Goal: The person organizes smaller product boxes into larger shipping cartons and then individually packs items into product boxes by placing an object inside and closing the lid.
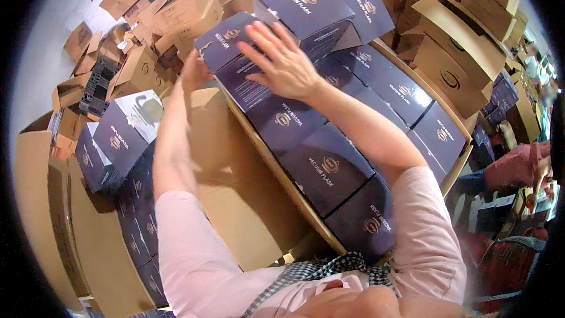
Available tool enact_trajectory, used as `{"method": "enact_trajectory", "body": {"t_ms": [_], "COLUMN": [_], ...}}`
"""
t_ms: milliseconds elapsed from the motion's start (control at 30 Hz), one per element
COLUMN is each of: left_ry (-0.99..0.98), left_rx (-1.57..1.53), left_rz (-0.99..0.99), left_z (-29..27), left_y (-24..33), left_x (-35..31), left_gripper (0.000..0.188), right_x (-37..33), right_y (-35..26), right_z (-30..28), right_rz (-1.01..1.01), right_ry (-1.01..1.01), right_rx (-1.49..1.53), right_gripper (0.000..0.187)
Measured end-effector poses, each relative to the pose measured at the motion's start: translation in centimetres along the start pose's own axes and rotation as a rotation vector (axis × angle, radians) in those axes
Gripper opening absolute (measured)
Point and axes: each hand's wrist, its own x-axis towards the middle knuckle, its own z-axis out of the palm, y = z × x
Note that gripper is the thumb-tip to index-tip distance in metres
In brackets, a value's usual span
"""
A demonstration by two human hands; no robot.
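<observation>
A dark blue printed box (pixel 247 76) sits at the far left corner of a large open carton (pixel 282 185) full of similar boxes. Against its left side is my left hand (pixel 194 72), gripping the edge, with its fingers partly hidden. My right hand (pixel 282 62) is spread flat over the same box, fingers apart and holding nothing. Just beyond my right hand, a bigger-looking blue box (pixel 303 6) rests on top of the packed layer. Beside it another blue box (pixel 362 9) stands tilted.
At left, a second open carton (pixel 97 235) holds several blue boxes, with two more boxes (pixel 123 135) stacked on top. Brown cartons (pixel 176 12) pile up at the back left, and others (pixel 459 53) at the back right. Other people (pixel 518 168) are at the right and far back.
</observation>
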Motion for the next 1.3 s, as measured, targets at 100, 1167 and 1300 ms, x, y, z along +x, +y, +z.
{"method": "enact_trajectory", "body": {"t_ms": [100,1167,1300], "left_ry": [-0.122,-0.067,0.106], "left_rx": [-0.042,0.681,0.534], "left_rz": [0.073,0.194,0.315], "left_z": [5.5,21.3,15.7], "left_y": [-1.3,8.7,10.2], "left_x": [0.3,5.9,8.0], "left_gripper": [0.062,0.064,0.054], "right_x": [0.7,-7.6,-1.8], "right_y": [0.7,8.5,9.3], "right_z": [3.9,-2.0,-0.6], "right_rz": [0.134,0.406,0.278], "right_ry": [-0.012,0.246,0.338], "right_rx": [-0.093,-0.156,-0.089], "right_gripper": [0.055,0.077,0.062]}}
